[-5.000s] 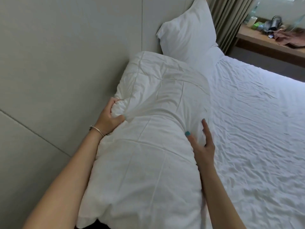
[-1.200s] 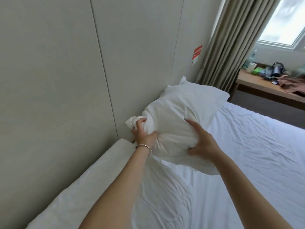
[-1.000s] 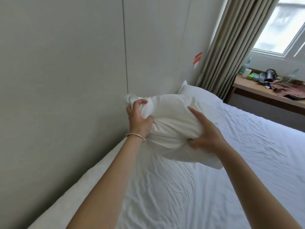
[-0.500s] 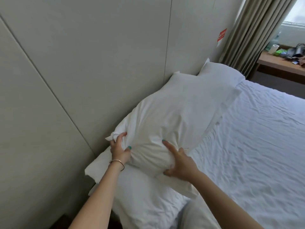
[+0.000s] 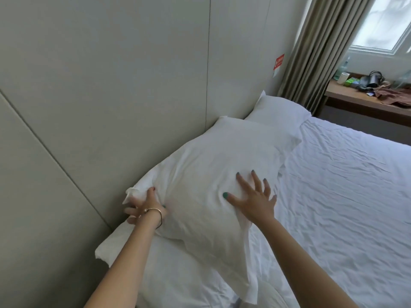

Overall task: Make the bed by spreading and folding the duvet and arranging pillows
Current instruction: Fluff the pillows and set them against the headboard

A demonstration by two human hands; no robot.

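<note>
Near pillow [image 5: 213,174] lies on the bed [image 5: 344,196], leaning against the wall panel [image 5: 111,85], long axis running along the wall toward the far pillow [image 5: 280,110], which it partly overlaps. Right hand [image 5: 255,198] flat on the pillow's front face, fingers [image 5: 241,182] spread and straight, pressing a dent. Left hand [image 5: 142,207] at the near wall-side corner, between pillow and panel; fingers look loosely spread against the fabric, grip unclear. Bracelet [image 5: 155,215] on that wrist. Pillow sits directly ahead of both hands; left is nearer the wall edge, so tucking that corner likely falls to it.
</note>
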